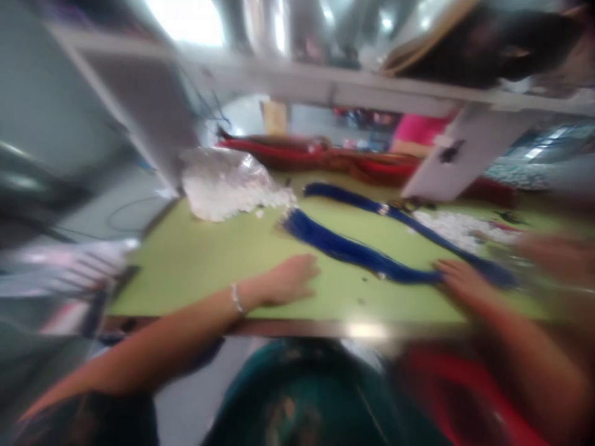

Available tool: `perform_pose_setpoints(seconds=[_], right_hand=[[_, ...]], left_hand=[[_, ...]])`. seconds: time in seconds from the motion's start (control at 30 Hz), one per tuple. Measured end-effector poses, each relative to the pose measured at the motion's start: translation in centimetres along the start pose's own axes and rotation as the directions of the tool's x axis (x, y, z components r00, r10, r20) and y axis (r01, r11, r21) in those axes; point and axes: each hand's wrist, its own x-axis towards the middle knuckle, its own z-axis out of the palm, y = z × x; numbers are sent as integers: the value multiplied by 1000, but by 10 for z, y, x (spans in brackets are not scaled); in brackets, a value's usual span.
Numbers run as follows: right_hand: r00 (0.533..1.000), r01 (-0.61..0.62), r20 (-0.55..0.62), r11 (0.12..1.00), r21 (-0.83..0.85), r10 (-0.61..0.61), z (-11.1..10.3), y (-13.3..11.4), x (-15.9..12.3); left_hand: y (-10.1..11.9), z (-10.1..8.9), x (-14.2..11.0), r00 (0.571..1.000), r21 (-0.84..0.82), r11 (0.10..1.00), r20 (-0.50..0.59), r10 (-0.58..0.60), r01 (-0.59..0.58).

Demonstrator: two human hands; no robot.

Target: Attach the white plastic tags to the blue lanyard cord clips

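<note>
A bundle of blue wires (344, 244) lies slantwise across the green tabletop, its left end fanned out. My right hand (460, 277) is at the bundle's right end, with the fingers closed over it; motion blur softens the grip. My left hand (290, 279), with a bracelet on the wrist, rests low over the table near the front edge, fingers loosely apart and nothing visible in them. Behind the first bundle, a second blue wire bundle (344, 194) with a pale tie runs to the right, past my right hand.
A clear bag of small white parts (223, 189) sits at the back left. Loose white pieces (458, 229) are heaped at right, beside another person's blurred hand (553, 254). Red wire bundles (279, 148) lie behind, under a shelf (334, 87). Someone in pink (421, 128) is beyond.
</note>
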Motion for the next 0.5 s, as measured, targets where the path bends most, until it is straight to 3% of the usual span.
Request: perform_pose_setpoints(seconds=[0.07,0.2,0.5], right_hand=[[996,-12,91,1000,28,10,0,11,0],[992,-53,119,995,82,43,1,18,-1],[994,49,96,993,106,-59,-3,-11,2]], left_hand=[[-6,-7,-12,995,-29,999,-96,30,-32],[-28,-28,-10,948,-76,993,-299,-111,92],[-64,-49,6,902,86,978,-408,-139,190]])
